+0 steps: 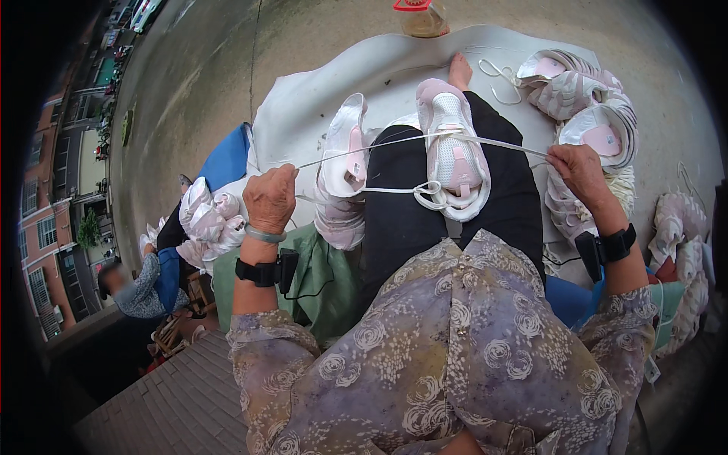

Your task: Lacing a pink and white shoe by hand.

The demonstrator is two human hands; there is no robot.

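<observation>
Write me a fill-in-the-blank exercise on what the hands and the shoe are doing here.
1. The pink and white shoe rests on the person's ____.
2. The left hand and right hand pull a white ____ taut between them.
3. Each wrist wears a ____ band.
4. The other shoe lies to the ____ of the lap shoe.

Missing words: lap; lace; black; left
</observation>
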